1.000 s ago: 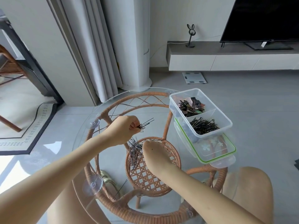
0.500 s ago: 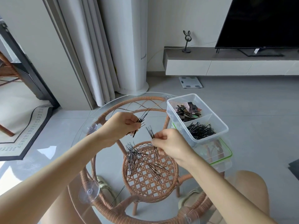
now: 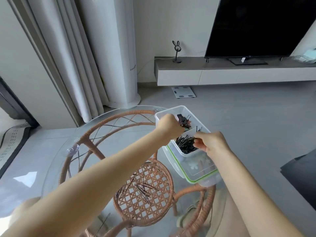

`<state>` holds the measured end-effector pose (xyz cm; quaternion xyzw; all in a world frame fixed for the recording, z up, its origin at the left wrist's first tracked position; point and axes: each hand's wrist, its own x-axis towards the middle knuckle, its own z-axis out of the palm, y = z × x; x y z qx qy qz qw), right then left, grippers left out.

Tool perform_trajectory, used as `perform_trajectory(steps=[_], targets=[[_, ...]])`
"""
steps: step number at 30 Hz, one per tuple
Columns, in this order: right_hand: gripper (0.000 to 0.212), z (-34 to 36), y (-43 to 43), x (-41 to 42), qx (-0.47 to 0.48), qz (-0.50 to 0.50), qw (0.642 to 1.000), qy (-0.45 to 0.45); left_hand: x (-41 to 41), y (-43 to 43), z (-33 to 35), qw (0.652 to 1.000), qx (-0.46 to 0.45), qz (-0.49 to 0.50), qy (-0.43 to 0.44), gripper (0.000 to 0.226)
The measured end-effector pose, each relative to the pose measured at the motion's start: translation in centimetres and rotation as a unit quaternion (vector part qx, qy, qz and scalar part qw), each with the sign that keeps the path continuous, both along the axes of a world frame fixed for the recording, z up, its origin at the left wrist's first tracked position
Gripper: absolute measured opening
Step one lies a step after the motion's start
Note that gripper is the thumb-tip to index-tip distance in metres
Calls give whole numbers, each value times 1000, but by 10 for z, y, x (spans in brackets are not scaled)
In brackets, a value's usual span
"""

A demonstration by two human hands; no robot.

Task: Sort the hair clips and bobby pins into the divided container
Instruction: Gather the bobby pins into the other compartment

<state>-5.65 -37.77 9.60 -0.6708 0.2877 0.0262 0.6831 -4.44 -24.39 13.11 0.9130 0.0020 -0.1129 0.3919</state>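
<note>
Both hands have left the loose pile (image 3: pixel 142 185) for the divided container (image 3: pixel 203 155), its long axis running away from me; my right hand (image 3: pixel 211 142), over the near compartment, pinches bobby pins (image 3: pixel 198 129); my left hand (image 3: pixel 168 125) curls by the hair clips (image 3: pixel 183 121), holding I cannot tell what; glass table (image 3: pixel 109 134), living-room floor beyond.

Divided container at the table's two o'clock edge, both hands over it.
The divided container (image 3: pixel 171 111) stands on its lid (image 3: pixel 201 170) at two o'clock on the glass table (image 3: pixel 56 151). Hair clips (image 3: pixel 185 121) lie in its far compartment, bobby pins (image 3: pixel 185 144) in the near one. The left hand (image 3: pixel 168 125) is over the far compartment, the right hand (image 3: pixel 212 142) over the near one. Loose pins (image 3: pixel 142 187) lie on the table at the container's seven o'clock.
</note>
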Motion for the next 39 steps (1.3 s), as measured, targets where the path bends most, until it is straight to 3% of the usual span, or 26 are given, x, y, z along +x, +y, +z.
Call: perform_trajectory(steps=[3,6,9,15,19,22,25,29,32,34,37,39], targets=[[4,2,0,-1,8,28,1000,-1,10,-32,-6,994,99,-43,-27,35],[9,4,-3,-3,-19,69,997,20,14,-45,-11,982,164,-89,-37,10],[6,7,-10,-4,-32,79,996,23,19,-49,-19,970,204,-132,-27,19],[13,16,-13,-16,-80,113,990,-28,14,-38,-7,968,171,-180,-20,39],[16,21,-7,-27,-110,139,981,-77,20,-11,-13,951,219,-208,-66,19],[18,24,-3,-32,-117,141,978,-103,19,1,-16,957,188,-197,-97,17],[18,26,2,-37,-116,149,974,-123,14,10,-12,976,116,-144,-118,27],[19,17,15,-54,-100,226,959,-142,-5,44,-17,981,92,-97,-143,37],[16,-13,29,-74,-155,342,914,-155,-42,92,-36,972,130,-106,-163,41],[26,-34,40,-79,-194,402,882,-152,-66,125,-53,969,179,-125,-112,53],[37,-64,61,-73,-209,419,870,-156,-99,165,-78,962,227,-148,-44,94],[38,-80,75,-68,-273,398,858,-178,-126,179,-92,960,229,-158,-38,103]])
